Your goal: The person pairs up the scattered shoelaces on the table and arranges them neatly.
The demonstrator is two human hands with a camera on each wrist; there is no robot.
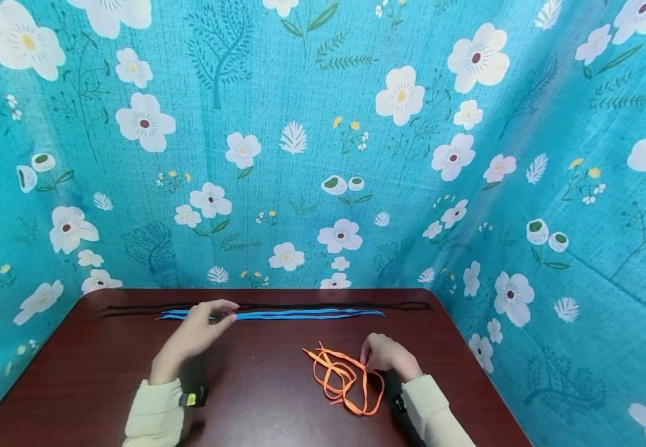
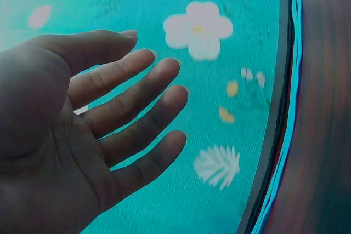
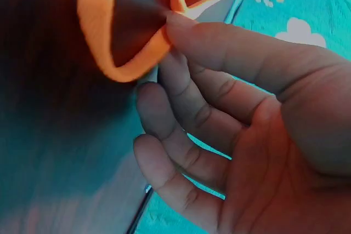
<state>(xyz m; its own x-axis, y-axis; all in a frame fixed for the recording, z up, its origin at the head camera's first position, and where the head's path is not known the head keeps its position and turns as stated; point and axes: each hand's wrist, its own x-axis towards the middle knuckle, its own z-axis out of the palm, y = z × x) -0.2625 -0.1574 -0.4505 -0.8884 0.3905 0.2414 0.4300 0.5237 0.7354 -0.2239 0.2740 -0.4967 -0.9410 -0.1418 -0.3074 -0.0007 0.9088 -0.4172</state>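
An orange shoelace (image 1: 350, 379) lies in loose loops on the dark table, right of the middle. At its right side my right hand (image 1: 385, 355) pinches part of it. The right wrist view shows the thumb and forefinger on the orange shoelace (image 3: 98, 26), with the other fingers loosely bent. My left hand (image 1: 202, 329) hovers over the left part of the table, holding nothing. In the left wrist view its fingers (image 2: 148, 113) are spread and gently bent. Near that hand, a blue shoelace (image 1: 306, 314) stretches across the back of the table, partly hidden by the hand.
Behind the blue lace runs a longer black shoelace (image 1: 406, 305), close to the table's back edge. The reddish-brown table (image 1: 267, 385) meets a turquoise flowered curtain (image 1: 300, 205) at the back and right. A dark strap with a camera sits on each wrist.
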